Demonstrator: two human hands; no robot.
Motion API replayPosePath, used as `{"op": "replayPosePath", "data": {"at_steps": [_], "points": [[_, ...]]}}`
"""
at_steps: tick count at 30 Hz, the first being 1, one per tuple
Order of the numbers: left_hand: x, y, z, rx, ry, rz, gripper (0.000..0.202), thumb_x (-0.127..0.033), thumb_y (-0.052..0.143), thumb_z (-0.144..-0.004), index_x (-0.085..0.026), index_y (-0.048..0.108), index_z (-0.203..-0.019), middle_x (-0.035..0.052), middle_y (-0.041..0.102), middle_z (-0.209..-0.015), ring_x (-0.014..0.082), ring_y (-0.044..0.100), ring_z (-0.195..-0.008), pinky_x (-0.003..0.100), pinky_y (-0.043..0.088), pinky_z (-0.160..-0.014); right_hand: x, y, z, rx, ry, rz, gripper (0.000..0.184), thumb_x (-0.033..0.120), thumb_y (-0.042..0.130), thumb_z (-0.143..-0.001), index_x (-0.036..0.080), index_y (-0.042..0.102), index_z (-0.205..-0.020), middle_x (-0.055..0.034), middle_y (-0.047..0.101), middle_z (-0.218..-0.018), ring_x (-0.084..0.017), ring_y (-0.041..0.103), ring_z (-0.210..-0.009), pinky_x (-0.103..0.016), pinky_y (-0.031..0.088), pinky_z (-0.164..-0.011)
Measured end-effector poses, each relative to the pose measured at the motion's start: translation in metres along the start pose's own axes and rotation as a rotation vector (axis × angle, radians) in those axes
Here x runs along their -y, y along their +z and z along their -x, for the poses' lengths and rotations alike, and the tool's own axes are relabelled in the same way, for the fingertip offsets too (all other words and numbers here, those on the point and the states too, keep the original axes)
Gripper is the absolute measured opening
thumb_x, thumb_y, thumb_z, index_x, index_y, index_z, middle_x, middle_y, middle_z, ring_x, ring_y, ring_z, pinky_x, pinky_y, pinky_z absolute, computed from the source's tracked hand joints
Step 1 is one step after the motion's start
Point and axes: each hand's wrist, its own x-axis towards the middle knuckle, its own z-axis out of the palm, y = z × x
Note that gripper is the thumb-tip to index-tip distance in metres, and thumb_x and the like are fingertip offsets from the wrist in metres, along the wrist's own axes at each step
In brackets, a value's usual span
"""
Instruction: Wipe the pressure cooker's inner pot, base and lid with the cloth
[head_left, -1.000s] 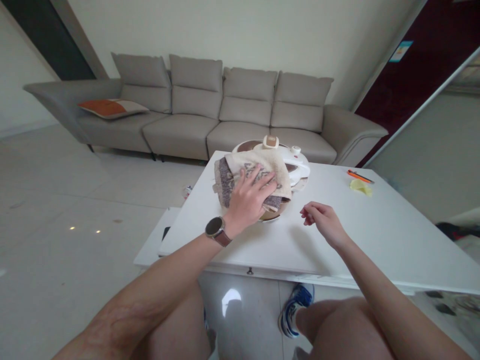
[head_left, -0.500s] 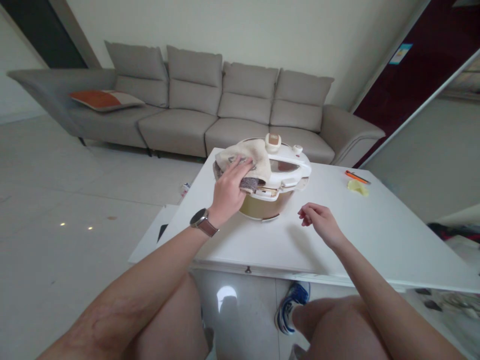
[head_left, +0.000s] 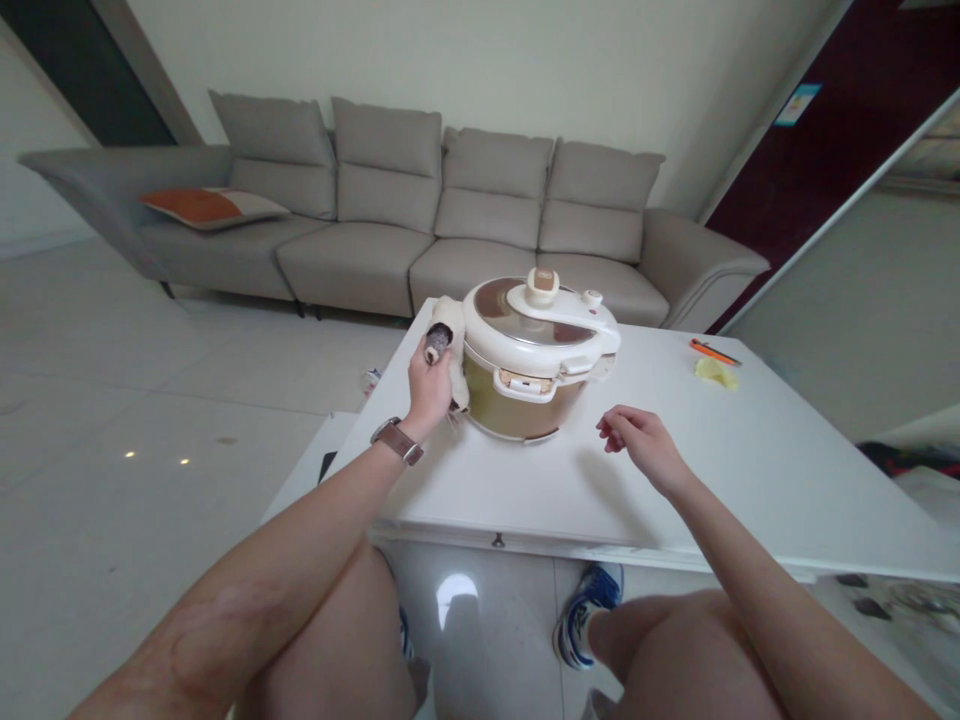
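Note:
A white and gold electric pressure cooker (head_left: 517, 400) stands on the white table (head_left: 487, 490), its lid (head_left: 495, 342) on top. At the cooker's left side, my left hand (head_left: 430, 388) grips a bunched beige and grey cloth (head_left: 453, 318). The cloth lies against the cooker's wall; the far fingers are hidden behind it. To the right of the cooker, my right hand (head_left: 637, 440) hovers over the table, apart from the cooker. Its fingers are curled in, and I see nothing held in them.
An orange utility knife (head_left: 714, 352) and a crumpled yellow piece (head_left: 716, 374) lie on the table's right. Beyond the table stands a grey sofa (head_left: 360, 250) with an orange and white cushion (head_left: 214, 207). A drawer knob (head_left: 498, 540) sticks out at the table's front.
My left hand has moved with the cloth from the lid's top down to the cooker's left side, uncovering the lid. My right hand has stayed in place.

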Motion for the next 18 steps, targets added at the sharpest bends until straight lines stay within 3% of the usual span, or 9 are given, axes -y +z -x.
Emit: {"op": "replayPosePath", "data": {"at_steps": [4,9,14,18], "points": [[0.001,0.0,0.018,0.024,-0.025,0.005,0.027,-0.025,0.064,-0.09,-0.02,0.07,-0.115,0.0084,0.077,-0.119,0.0257,0.069,-0.114,0.038,0.051,-0.106,0.0,-0.003,0.001,0.005,-0.001,0.006,0.033,0.049,0.066,-0.078,0.017,0.07,-0.069,-0.0042,0.066,-0.067,-0.014,0.059,-0.055,-0.028,0.048,-0.056],[-0.004,-0.004,0.061,0.081,-0.035,0.031,0.035,-0.033,0.067,-0.092,-0.022,0.068,-0.125,0.0099,0.073,-0.129,0.0261,0.067,-0.121,0.039,0.047,-0.111,0.0,-0.004,0.001,0.001,-0.006,0.006,0.033,0.049,0.067,-0.078,0.017,0.07,-0.069,-0.0039,0.066,-0.067,-0.014,0.059,-0.055,-0.028,0.048,-0.056],[-0.005,-0.008,0.099,0.177,-0.16,0.082,0.035,-0.037,0.07,-0.089,-0.021,0.07,-0.12,0.0104,0.075,-0.122,0.0274,0.069,-0.113,0.041,0.051,-0.105,0.001,-0.001,-0.001,0.022,-0.005,-0.002,0.035,0.052,0.068,-0.077,0.017,0.07,-0.068,-0.0035,0.065,-0.065,-0.014,0.058,-0.055,-0.028,0.047,-0.056],[-0.013,-0.005,0.115,0.172,-0.293,0.175,0.03,-0.035,0.072,-0.085,-0.02,0.072,-0.111,0.0102,0.076,-0.116,0.0277,0.069,-0.113,0.041,0.05,-0.105,0.004,0.002,-0.002,0.033,0.001,0.009,0.034,0.05,0.068,-0.077,0.018,0.07,-0.069,-0.0038,0.065,-0.066,-0.014,0.058,-0.056,-0.028,0.048,-0.056]]}}
